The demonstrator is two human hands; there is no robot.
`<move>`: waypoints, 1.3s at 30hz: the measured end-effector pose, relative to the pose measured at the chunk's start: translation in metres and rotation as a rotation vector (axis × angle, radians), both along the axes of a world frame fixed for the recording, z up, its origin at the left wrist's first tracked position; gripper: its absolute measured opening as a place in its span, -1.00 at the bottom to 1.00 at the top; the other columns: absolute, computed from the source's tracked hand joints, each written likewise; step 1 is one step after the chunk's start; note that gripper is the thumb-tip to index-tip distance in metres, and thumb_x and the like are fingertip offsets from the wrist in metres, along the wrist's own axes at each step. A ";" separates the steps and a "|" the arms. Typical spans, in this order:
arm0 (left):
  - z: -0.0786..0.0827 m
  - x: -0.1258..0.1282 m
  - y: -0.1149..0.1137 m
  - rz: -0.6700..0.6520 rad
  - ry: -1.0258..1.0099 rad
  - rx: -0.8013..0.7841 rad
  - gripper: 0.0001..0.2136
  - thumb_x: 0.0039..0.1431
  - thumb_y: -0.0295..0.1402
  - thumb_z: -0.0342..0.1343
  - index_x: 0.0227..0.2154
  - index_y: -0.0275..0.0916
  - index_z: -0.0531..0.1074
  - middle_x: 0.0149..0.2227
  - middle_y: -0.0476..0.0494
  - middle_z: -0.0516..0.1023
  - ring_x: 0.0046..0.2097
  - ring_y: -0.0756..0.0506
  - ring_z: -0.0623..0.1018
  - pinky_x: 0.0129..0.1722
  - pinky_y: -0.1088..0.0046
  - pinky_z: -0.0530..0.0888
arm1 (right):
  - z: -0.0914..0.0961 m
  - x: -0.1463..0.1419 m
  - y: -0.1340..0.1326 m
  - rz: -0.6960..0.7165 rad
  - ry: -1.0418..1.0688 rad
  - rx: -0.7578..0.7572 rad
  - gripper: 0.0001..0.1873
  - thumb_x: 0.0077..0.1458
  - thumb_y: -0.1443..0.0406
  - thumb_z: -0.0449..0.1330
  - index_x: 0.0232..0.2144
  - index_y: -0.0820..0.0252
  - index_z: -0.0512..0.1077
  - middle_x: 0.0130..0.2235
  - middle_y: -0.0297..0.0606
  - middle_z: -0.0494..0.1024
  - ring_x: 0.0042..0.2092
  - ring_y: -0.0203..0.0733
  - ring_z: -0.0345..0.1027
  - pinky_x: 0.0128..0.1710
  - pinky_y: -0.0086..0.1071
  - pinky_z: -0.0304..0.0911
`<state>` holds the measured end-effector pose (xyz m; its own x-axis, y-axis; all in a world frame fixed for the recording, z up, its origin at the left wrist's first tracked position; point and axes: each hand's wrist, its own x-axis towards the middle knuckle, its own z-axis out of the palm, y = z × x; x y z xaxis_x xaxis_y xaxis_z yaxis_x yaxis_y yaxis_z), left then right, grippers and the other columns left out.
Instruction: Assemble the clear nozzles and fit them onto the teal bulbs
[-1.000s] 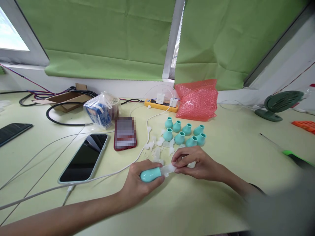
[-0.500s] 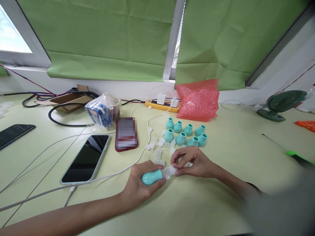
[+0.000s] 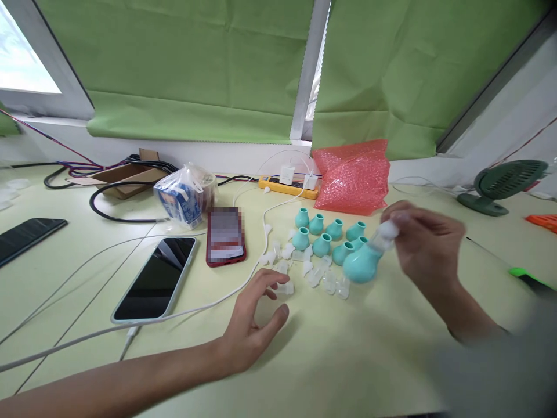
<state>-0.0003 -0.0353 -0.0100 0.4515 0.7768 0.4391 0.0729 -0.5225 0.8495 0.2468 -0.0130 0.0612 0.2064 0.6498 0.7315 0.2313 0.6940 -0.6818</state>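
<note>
Where our pale yellow-green desk (image 3: 304, 377) starts, far left: slim black phone (image 3: 32, 239) lying flat, partly out of view.
White-cased phone with black screen (image 3: 154, 278): flat, next one right; long white cable (image 3: 200, 308) runs along its near edge.
Clear plastic bag with a blue printed pack inside (image 3: 183, 200): behind the phones.
Red-cased phone (image 3: 210, 255): flat, just right of the bag.
Our left hand (image 3: 250, 331): grip wide, thumb well apart from curled fingers; fingertips over a small clear plastic piece (image 3: 286, 288), contact we can't tell.
Yellow power strip (image 3: 281, 187): at the back, white plugs in it.
Loose clear plastic fittings (image 3: 328, 282): scattered between our hands.
Eight teal pear-shaped bulbs (image 3: 322, 245): upright, necks up, two rough rows behind the fittings.
Red bubble-wrap pouch (image 3: 352, 180): behind the bulbs.
Glossy teal bulb in hand (image 3: 360, 268): tilted, neck toward us-right, overlapping the rows' right end in our view; slightly blurred.
Our right hand (image 3: 422, 244): grip narrow, pinching the translucent white plastic fitting (image 3: 386, 231) at that bulb's neck.
Dark green fan (image 3: 507, 180): back right.
Green-and-black-handled screwdriver (image 3: 522, 273): flat, far right.
</note>
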 end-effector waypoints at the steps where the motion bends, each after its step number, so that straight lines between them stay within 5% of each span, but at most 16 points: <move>1: 0.000 0.001 0.001 0.010 0.016 -0.008 -0.74 0.02 -0.53 -0.07 -0.19 -0.19 0.25 -0.22 -0.16 0.31 -0.19 -0.08 0.32 -0.29 0.39 0.35 | 0.005 0.011 0.004 -0.159 -0.020 0.073 -0.90 -0.12 0.37 0.19 -0.58 0.07 0.45 -0.53 -0.34 0.36 -0.48 -0.25 0.22 -0.56 -0.35 0.08; 4: -0.001 0.004 0.002 0.021 0.021 -0.031 -0.76 0.01 -0.57 -0.09 -0.26 -0.19 0.27 -0.26 -0.12 0.30 -0.21 -0.06 0.31 -0.31 0.43 0.34 | 0.010 0.047 0.021 -0.547 -0.154 0.184 -0.96 -0.10 0.31 0.17 -0.51 0.04 0.43 -0.53 -0.38 0.33 -0.49 -0.22 0.22 -0.53 -0.32 0.05; 8: -0.001 0.004 0.002 0.063 -0.006 -0.119 -0.80 0.02 -0.56 -0.11 -0.29 -0.19 0.25 -0.28 -0.10 0.29 -0.25 -0.03 0.31 -0.31 0.46 0.34 | -0.007 0.095 0.048 -0.793 -0.335 0.090 -0.95 -0.12 0.23 0.16 -0.49 -0.01 0.41 -0.46 -0.38 0.40 -0.48 -0.19 0.24 -0.52 -0.30 0.08; 12: 0.000 0.003 0.001 0.060 -0.018 -0.151 -0.82 0.01 -0.55 -0.11 -0.31 -0.21 0.25 -0.29 -0.11 0.29 -0.23 -0.05 0.30 -0.30 0.46 0.33 | -0.034 0.125 0.069 -0.796 -0.423 -0.244 -0.90 -0.18 0.25 0.20 -0.63 0.12 0.40 -0.61 -0.34 0.38 -0.58 -0.20 0.24 -0.52 -0.28 0.11; 15: 0.000 0.003 0.002 0.070 -0.032 -0.177 -0.84 0.02 -0.53 -0.11 -0.32 -0.21 0.25 -0.29 -0.11 0.29 -0.24 -0.05 0.30 -0.28 0.44 0.33 | -0.045 0.132 0.074 -0.754 -0.457 -0.314 -0.87 -0.20 0.26 0.20 -0.67 0.17 0.40 -0.69 -0.31 0.37 -0.62 -0.21 0.22 -0.52 -0.28 0.10; 20: -0.001 0.003 0.003 0.090 -0.074 -0.248 -0.87 0.03 -0.50 -0.10 -0.33 -0.21 0.24 -0.30 -0.10 0.28 -0.26 -0.05 0.29 -0.29 0.43 0.32 | -0.046 0.127 0.072 -0.764 -0.508 -0.256 -0.88 -0.19 0.24 0.19 -0.60 0.19 0.40 -0.60 -0.28 0.41 -0.61 -0.30 0.18 -0.45 -0.32 0.08; 25: -0.002 0.003 0.002 0.091 -0.133 -0.314 -0.87 0.06 -0.50 -0.14 -0.31 -0.20 0.19 -0.29 -0.09 0.24 -0.23 -0.04 0.26 -0.26 0.43 0.31 | -0.037 0.100 0.066 -1.022 -0.449 0.092 -0.64 -0.23 0.25 0.22 -0.30 0.21 0.28 -0.26 -0.15 0.34 -0.60 -0.40 0.04 -0.49 -0.35 0.05; 28: -0.003 0.003 0.003 0.098 -0.164 -0.343 -0.86 0.07 -0.52 -0.17 -0.31 -0.18 0.16 -0.28 -0.08 0.21 -0.23 -0.03 0.25 -0.27 0.44 0.30 | -0.040 0.053 0.051 -0.847 -0.535 0.263 -0.70 -0.16 0.31 0.17 -0.29 0.20 0.24 -0.27 -0.17 0.29 -0.51 -0.31 0.13 -0.54 -0.38 0.09; 30: -0.004 0.004 0.003 0.110 -0.176 -0.352 -0.86 0.07 -0.53 -0.18 -0.32 -0.18 0.14 -0.28 -0.07 0.20 -0.24 -0.02 0.24 -0.29 0.45 0.30 | -0.047 0.012 0.035 -0.526 -0.753 0.255 -0.74 -0.09 0.34 0.12 -0.27 0.19 0.24 -0.31 -0.20 0.32 -0.35 -0.19 0.23 -0.43 -0.34 0.17; 33: -0.006 0.004 0.004 0.118 -0.192 -0.353 -0.86 0.05 -0.54 -0.18 -0.33 -0.19 0.13 -0.29 -0.07 0.20 -0.25 -0.02 0.24 -0.30 0.45 0.29 | -0.059 -0.042 0.010 -0.035 -1.175 0.071 -0.61 -0.01 0.27 0.06 -0.08 0.20 0.19 -0.05 -0.08 0.27 -0.05 -0.04 0.12 -0.16 -0.18 0.13; 35: -0.006 0.004 0.004 0.118 -0.201 -0.348 -0.86 0.05 -0.55 -0.17 -0.33 -0.19 0.12 -0.29 -0.08 0.19 -0.25 -0.02 0.24 -0.30 0.45 0.29 | -0.063 -0.061 -0.001 0.080 -1.320 -0.004 -0.55 0.03 0.24 0.02 0.00 0.18 0.14 0.05 -0.10 0.19 0.01 0.02 0.03 -0.11 -0.10 0.06; 39: -0.006 0.004 0.004 0.123 -0.186 -0.321 -0.84 0.01 -0.56 -0.15 -0.34 -0.19 0.12 -0.30 -0.07 0.19 -0.26 -0.02 0.24 -0.30 0.46 0.30 | -0.066 -0.065 -0.006 0.065 -1.395 -0.094 -0.63 0.05 0.24 -0.01 -0.05 0.15 0.20 0.04 -0.10 0.22 -0.03 0.05 0.05 -0.13 -0.05 -0.01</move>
